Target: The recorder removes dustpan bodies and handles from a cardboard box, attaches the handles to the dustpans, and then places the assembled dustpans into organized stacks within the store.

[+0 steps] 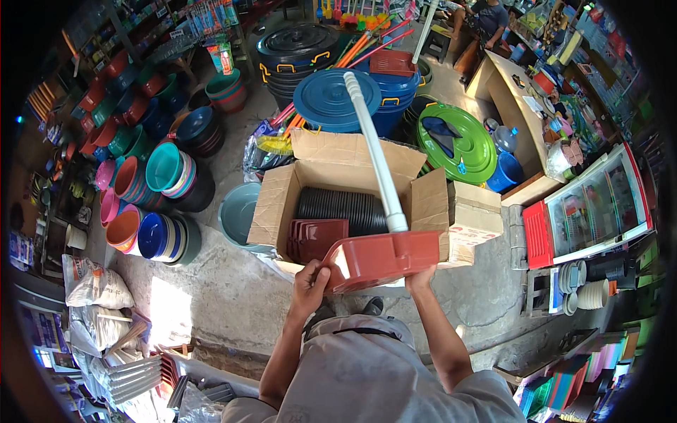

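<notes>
A red-brown plastic dustpan (377, 259) with a long white handle (372, 141) is held up in front of me, its handle pointing away over the box. My left hand (310, 285) grips the pan's left edge, thumb on the near side. At the right edge my right hand (422, 279) closes round the pan's lower corner, its fingers partly hidden behind. Just beyond, an open cardboard box (278, 204) contains more dark red dustpans (317, 236) and a row of black ribbed items (338, 209), whose kind I cannot make out. The held pan covers the box's near right part.
Stacks of colourful tubs (166, 169) stand at the left, and a grey-blue basin (236, 211) is beside the box. Behind are large lidded bins with a blue lid (328, 99) and a green lid (458, 141). A red-framed glass case (592, 204) is at the right. Farther back, a person (490, 21) sits.
</notes>
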